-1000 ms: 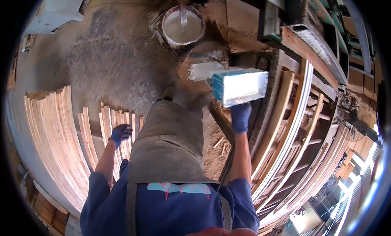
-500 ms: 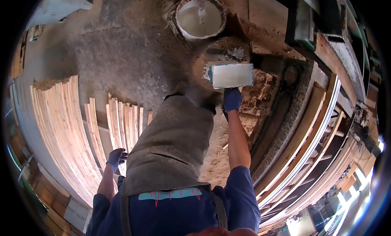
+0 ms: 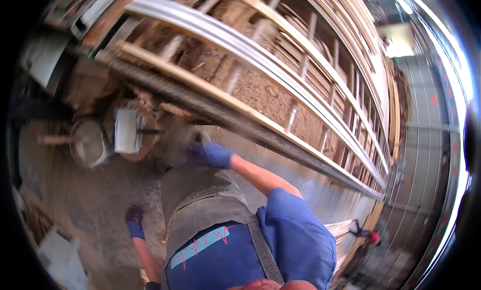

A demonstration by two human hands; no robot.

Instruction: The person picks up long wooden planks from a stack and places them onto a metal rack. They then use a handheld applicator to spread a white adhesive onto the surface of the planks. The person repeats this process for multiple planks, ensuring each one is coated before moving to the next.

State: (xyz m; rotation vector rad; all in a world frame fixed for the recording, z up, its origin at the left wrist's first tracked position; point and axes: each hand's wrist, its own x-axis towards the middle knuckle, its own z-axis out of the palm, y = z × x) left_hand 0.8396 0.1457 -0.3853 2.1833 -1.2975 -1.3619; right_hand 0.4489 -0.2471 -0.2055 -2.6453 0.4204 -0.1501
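gripping roller handle, right hand (image 3: 208, 154) closed, extends white paint roller (image 3: 127, 131) beside bucket (image 3: 87, 142) for reach; left hand (image 3: 134, 221) hangs free, grip unclear.

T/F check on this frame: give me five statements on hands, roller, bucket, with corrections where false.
1. Both hands wear blue gloves. True: left hand, right hand.
2. The right hand holds the paint roller by its handle. True.
3. The roller's sleeve is red. False: it is white.
4. The round bucket sits right of the roller in the picture. False: it sits on its left.
5. The left hand grips a board. False: it holds nothing and hangs over the dusty floor.
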